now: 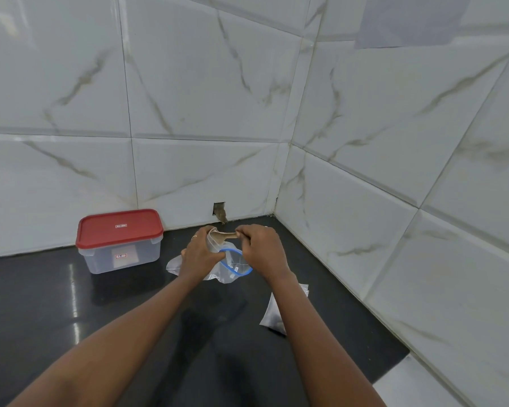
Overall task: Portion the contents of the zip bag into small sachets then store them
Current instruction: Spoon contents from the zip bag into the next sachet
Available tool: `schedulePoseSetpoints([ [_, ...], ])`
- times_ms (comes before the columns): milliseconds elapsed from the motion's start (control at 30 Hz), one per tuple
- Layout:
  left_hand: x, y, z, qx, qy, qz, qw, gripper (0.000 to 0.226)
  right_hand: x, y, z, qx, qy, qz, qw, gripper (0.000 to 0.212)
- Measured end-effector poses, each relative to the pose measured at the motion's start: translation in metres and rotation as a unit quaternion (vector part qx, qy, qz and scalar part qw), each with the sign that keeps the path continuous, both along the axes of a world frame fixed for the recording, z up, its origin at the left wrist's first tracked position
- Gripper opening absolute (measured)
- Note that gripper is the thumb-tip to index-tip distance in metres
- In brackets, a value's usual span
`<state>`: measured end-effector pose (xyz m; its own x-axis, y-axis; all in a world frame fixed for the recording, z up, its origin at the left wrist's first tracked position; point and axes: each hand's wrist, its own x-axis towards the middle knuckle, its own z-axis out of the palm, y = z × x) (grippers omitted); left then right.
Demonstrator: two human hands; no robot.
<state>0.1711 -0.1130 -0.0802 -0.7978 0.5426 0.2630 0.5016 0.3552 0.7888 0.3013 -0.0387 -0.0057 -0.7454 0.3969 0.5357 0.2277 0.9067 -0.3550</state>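
Where two marble-veined tiled walls (203,98) meet over a black counter (56,304), a small sachet (218,237) of brownish matter is held up between both hands, to the right of the box (121,257). The sachet's left side is gripped by the curled fingers of the left hand (199,254). Its upper right edge is pinched by the tightly bent fingers of the right hand (263,249). The zip bag (235,264), its blue-rimmed mouth gaping, lies on the counter just below the sachet, also right of the box. Its sides are covered by both hands, and whether they touch it cannot be told. A flap of clear plastic (174,264) shows between the box and the left hand. The box, clear with a red lid (119,227) on it, stands against the wall. Farther right of the box and nearer the viewer, loose sachets (272,314) lie partly hidden by the right forearm. A small square hole (219,210) is seen in the wall right of the box.
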Motion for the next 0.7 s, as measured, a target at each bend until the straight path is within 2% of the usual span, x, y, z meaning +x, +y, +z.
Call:
schedulePoseSetpoints([
  [100, -0.001, 0.0, 0.001, -0.005, -0.003, 0.004, 1.0, 0.063, 0.002, -0.002, 0.001, 0.086, 0.024, 0.029, 0.996, 0.024],
  [167, -0.001, -0.001, 0.002, -0.01, -0.003, 0.01, 1.0, 0.062, 0.002, 0.0, -0.001, 0.101, 0.08, 0.013, 0.992, 0.021],
  [200, -0.001, -0.001, 0.003, -0.011, -0.006, 0.012, 1.0, 0.06, 0.003, 0.001, -0.001, 0.09, 0.115, -0.001, 0.989, 0.02],
  [267, -0.001, -0.002, 0.004, -0.01, -0.011, 0.01, 1.0, 0.057, 0.006, 0.005, 0.001, 0.003, 0.196, -0.036, 0.98, 0.018],
  [333, -0.002, -0.004, 0.005, -0.005, -0.012, 0.005, 1.0, 0.054, 0.011, 0.01, 0.0, -0.082, 0.284, -0.058, 0.953, 0.022],
  [433, -0.002, -0.007, 0.007, 0.013, -0.015, -0.002, 1.0, 0.048, 0.022, 0.013, -0.015, -0.103, 0.348, -0.063, 0.93, 0.03],
  [533, -0.001, -0.011, 0.011, 0.027, -0.014, -0.009, 1.0, 0.043, 0.026, 0.014, -0.04, -0.065, 0.292, -0.078, 0.951, 0.029],
  [633, 0.001, -0.017, 0.013, 0.033, -0.013, -0.026, 0.999, 0.04, 0.016, 0.009, -0.058, -0.002, 0.157, -0.106, 0.982, 0.022],
  [700, 0.004, -0.022, 0.014, 0.058, -0.026, -0.049, 0.997, 0.037, 0.002, 0.005, -0.065, 0.038, 0.044, -0.084, 0.995, 0.015],
])
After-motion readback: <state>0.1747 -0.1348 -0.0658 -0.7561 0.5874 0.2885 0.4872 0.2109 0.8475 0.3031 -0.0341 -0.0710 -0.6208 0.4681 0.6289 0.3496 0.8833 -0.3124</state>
